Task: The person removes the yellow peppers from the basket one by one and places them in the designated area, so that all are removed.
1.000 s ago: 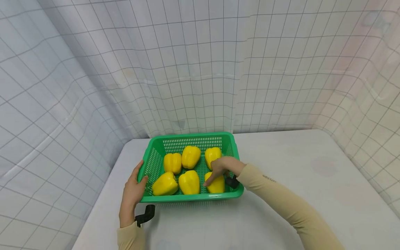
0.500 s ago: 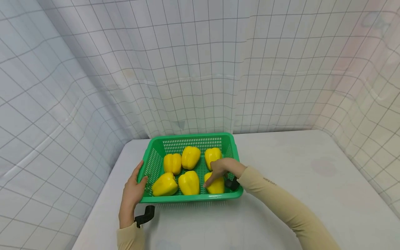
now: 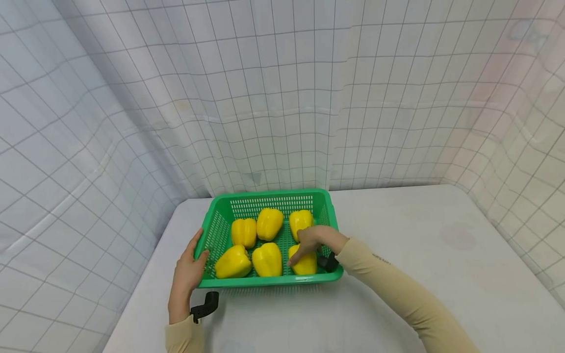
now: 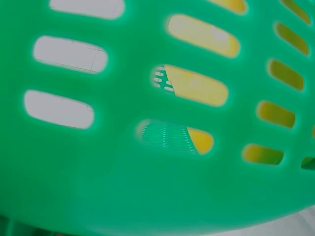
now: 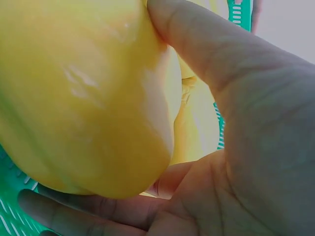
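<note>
A green slotted plastic basket point(image 3: 265, 281) holds several yellow bell peppers point(image 3: 269, 223) lying in two rows. My left hand point(image 3: 187, 269) grips the basket's left rim, thumb over the inner side. The left wrist view is filled by the basket's slotted wall point(image 4: 98, 172), with yellow showing through the slots. Inside the basket, at the front right corner, my right hand point(image 3: 311, 241) holds a yellow bell pepper point(image 3: 307, 264). The right wrist view has the thumb on one side of this pepper point(image 5: 88, 108) and the fingers curving under it.
The basket stands on a white table point(image 3: 397, 215), near its far edge. White curtains with a dark grid point(image 3: 282, 98) enclose the back and both sides. Black wrist camera mounts point(image 3: 206, 305) sit on both wrists.
</note>
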`<state>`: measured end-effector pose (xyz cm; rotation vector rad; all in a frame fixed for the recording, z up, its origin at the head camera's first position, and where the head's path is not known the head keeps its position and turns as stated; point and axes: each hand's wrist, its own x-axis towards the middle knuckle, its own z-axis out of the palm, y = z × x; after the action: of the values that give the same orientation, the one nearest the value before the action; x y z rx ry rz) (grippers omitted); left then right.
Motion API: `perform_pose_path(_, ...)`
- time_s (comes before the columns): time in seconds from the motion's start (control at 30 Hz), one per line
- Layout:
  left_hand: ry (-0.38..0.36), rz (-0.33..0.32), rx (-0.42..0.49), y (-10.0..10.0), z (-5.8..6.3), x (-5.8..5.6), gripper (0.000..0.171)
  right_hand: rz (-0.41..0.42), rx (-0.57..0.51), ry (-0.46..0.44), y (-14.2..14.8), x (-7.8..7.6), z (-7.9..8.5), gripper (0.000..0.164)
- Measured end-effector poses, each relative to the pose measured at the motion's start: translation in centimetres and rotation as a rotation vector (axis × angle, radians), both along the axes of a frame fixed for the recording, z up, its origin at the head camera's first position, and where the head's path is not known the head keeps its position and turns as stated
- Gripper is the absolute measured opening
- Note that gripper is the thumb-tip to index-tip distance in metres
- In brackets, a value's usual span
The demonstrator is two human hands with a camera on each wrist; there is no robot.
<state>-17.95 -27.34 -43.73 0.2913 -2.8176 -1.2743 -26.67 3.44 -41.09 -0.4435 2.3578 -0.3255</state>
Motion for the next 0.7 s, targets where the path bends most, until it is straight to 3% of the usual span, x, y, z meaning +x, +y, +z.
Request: perform_pose_path(0.7,-0.015,-0.008,-0.001,0.15,0.19,0.15,0.061,-0.006,-0.022,0.007,0.16,0.13,0.04,0.097)
